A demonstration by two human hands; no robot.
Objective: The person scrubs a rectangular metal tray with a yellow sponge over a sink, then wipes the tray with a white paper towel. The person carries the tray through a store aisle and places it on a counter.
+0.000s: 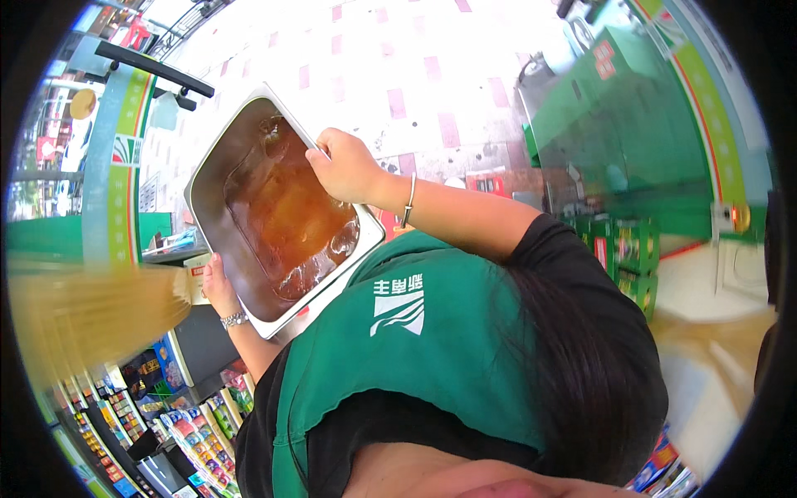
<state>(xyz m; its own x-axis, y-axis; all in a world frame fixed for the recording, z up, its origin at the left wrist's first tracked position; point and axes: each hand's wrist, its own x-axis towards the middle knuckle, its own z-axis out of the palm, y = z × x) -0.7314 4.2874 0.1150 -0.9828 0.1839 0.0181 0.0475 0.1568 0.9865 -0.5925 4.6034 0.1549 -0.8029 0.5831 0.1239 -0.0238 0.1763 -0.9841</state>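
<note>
A deep rectangular metal pan (217, 158) is held up in front of my green apron. Shallow brown liquid (290, 207) lies in it, shiny and with some bubbles along the near edge. My right hand (350, 166) is closed over the pan's right rim, thumb toward the inside, with a bracelet on the wrist. On the opposite side my left hand (219, 289) grips the left rim, and a metal watch or bracelet circles that wrist. The underside of the pan and some of the left fingers are hidden.
Pale paving with pink bricks (397, 104) stretches beyond the pan. A green cabinet-like structure (614, 116) stands at right, near green crates (631, 257). Packed goods on racks (199, 440) fill the lower left. A blurred tan shape (100, 319) is close on the left.
</note>
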